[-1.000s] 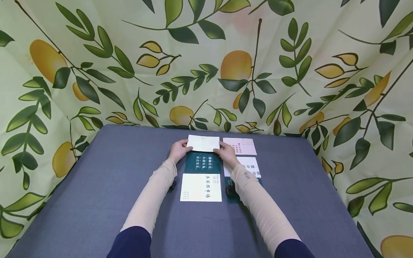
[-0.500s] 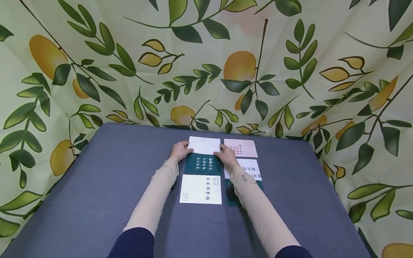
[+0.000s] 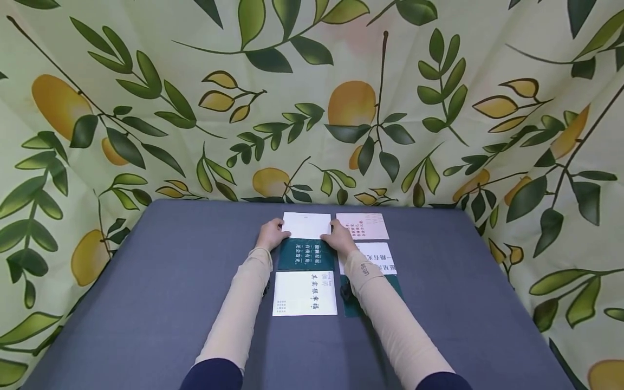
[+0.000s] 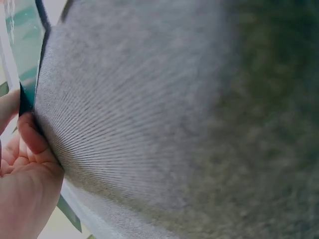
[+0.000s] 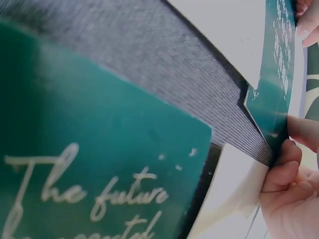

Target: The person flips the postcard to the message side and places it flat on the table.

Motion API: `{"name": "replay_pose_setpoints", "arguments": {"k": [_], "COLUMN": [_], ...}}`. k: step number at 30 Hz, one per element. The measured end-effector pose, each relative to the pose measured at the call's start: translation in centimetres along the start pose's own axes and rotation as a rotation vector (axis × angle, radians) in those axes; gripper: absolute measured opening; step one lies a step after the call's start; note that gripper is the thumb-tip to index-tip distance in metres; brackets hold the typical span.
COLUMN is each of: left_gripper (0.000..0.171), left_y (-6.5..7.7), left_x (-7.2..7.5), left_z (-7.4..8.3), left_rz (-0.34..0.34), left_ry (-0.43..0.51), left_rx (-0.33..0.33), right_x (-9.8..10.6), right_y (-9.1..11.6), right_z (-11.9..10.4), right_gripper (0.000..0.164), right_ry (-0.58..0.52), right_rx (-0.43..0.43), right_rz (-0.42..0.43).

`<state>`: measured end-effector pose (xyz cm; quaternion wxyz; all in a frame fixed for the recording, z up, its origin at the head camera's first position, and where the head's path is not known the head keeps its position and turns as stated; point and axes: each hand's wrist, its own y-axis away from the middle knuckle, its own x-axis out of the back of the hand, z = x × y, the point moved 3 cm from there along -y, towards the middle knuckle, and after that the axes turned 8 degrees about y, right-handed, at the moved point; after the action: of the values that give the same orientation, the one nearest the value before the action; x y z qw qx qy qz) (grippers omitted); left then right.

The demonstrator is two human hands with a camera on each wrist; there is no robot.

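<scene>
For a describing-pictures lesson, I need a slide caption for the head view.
Left hand and right hand hold a white card by opposite ends, beside a pink card.

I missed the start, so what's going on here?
A person's left hand and right hand hold a nearly blank white card by its two sides, at the far end of the left column. Nearer the person lie a green lettered card and a white lettered card. The right column has a pink card, another white card and another green card.
</scene>
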<state>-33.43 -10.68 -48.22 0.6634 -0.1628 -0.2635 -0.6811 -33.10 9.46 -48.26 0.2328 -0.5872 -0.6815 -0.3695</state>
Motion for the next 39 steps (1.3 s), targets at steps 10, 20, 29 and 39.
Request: {"name": "replay_pose_setpoints", "arguments": {"k": [10, 20, 29, 39], "left_gripper": [0.047, 0.047, 0.049, 0.048], "left_y": [0.3, 0.5, 0.6, 0.4], "left_x": [0.4, 0.3, 0.4, 0.1], "left_z": [0.7, 1.2, 0.9, 1.0], "left_rz": [-0.026, -0.048, -0.044, -0.027], "left_ry": [-0.020, -0.051, -0.052, -0.079], "left_rx": [0.020, 0.024, 0.025, 0.004], "right_x": [0.2, 0.6, 0.5, 0.3], "right_y": [0.0, 0.4, 0.3, 0.3], "right_z": [-0.3, -0.6, -0.6, -0.3], "right_gripper": [0.063, 0.063, 0.059, 0.058], "right_ry": [-0.009, 0.014, 0.031, 0.010], "right_rx": [-0.014, -0.041, -0.004, -0.029], "right_rz": [-0.005, 0.014, 0.002, -0.006]}}
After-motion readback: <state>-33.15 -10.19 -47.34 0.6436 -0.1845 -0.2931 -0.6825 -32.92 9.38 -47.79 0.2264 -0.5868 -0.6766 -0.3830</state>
